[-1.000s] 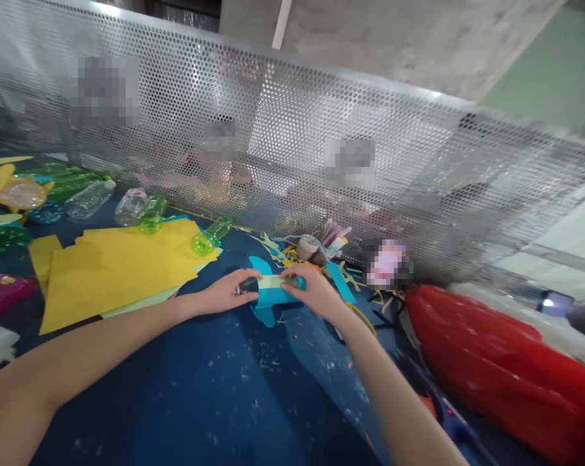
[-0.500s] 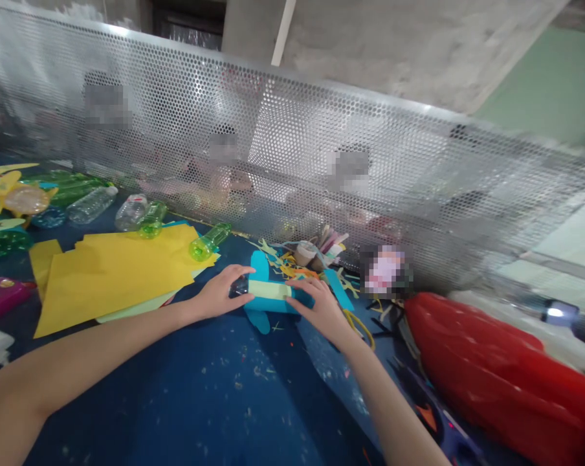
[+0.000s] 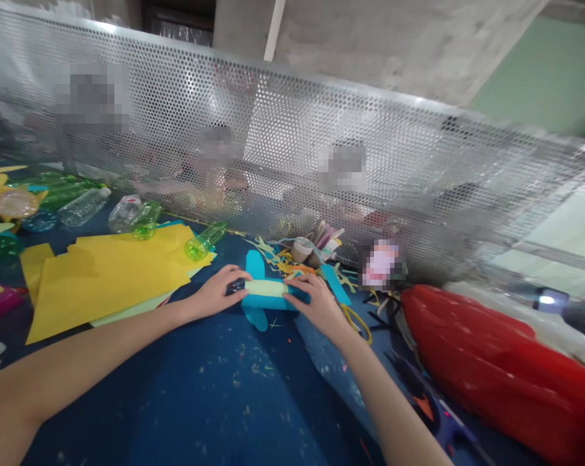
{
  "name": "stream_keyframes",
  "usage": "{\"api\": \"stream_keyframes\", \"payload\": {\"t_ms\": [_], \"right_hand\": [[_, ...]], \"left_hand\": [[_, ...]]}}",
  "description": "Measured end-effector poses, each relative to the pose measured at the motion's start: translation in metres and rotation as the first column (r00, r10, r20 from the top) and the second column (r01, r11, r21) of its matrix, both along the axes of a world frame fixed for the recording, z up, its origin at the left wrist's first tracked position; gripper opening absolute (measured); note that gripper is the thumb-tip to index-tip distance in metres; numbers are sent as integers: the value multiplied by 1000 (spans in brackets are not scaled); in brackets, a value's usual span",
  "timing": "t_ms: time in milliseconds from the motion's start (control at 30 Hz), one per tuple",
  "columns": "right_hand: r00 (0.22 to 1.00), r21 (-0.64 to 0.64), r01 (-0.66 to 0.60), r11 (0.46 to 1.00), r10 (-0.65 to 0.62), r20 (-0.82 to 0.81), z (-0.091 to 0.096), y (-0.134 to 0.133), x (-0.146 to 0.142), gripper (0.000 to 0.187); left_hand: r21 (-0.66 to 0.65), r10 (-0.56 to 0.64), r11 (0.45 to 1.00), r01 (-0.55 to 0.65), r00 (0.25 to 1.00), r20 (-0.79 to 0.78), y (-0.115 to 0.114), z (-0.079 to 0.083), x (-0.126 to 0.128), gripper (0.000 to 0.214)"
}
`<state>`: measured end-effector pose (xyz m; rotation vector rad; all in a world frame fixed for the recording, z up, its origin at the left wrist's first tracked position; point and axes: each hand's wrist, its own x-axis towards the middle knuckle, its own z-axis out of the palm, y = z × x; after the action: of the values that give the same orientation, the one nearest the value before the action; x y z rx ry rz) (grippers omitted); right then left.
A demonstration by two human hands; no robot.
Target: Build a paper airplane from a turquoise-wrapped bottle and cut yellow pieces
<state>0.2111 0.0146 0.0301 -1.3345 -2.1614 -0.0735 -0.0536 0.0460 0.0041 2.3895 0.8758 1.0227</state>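
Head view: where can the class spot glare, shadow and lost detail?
In the head view, small glints on the red plastic; same view, a dark shadow on the blue table below the blue-wrapped object; head view again, blocky pixelation over patches of the perforated panel.

A blue paper-wrapped tube [image 3: 268, 303] lies sideways on the blue desk [image 3: 176, 401], a pale green strip [image 3: 266, 288] along its top and rounded blue flaps [image 3: 255, 264] at its sides. The left hand [image 3: 223, 290] grips its dark end between thumb and fingers; the right hand [image 3: 318, 301] grips the other end. Yellow sheets [image 3: 112, 268] spread to the left, near a small green bottle [image 3: 206, 242]. Paper scraps [image 3: 292, 268] lie beyond the tube, before a perforated metal screen [image 3: 283, 139]. A red plastic bag [image 3: 496, 356] sits at right.
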Motion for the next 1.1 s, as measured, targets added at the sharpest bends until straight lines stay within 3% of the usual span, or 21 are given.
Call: {"api": "stream_keyframes", "payload": {"t_ms": [400,467,567,700,867,967,1100], "right_hand": [[1000,-4,12,1000,-12,21,16,-6,3,36],[995,-5,73,997,-73,-68,23,-8,11,40],[950,-27,229,973,-229,-210,25,-12,24,32],[883,-107,363,926,-379,-278,5,-24,39,29],[893,-195,296,935,-344,-292,-22,-36,42,29],[928,-181,281,942,-315,-199,-25,-41,28,26],[983,-165,163,973,-175,-62,-27,-48,5,22]], "left_hand": [[-33,-41,999,43,997,60,1,-1,-2,29],[-62,-48,997,54,995,85,2,-1,-2,28],[-83,-45,995,54,993,106,4,-3,-2,28],[-79,-5,997,16,990,139,5,-6,1,31],[-178,113,981,-73,967,228,8,-7,2,28],[-214,221,963,-163,933,285,16,-8,-1,27],[-162,338,938,-308,918,207,27,-7,-9,25]]}}
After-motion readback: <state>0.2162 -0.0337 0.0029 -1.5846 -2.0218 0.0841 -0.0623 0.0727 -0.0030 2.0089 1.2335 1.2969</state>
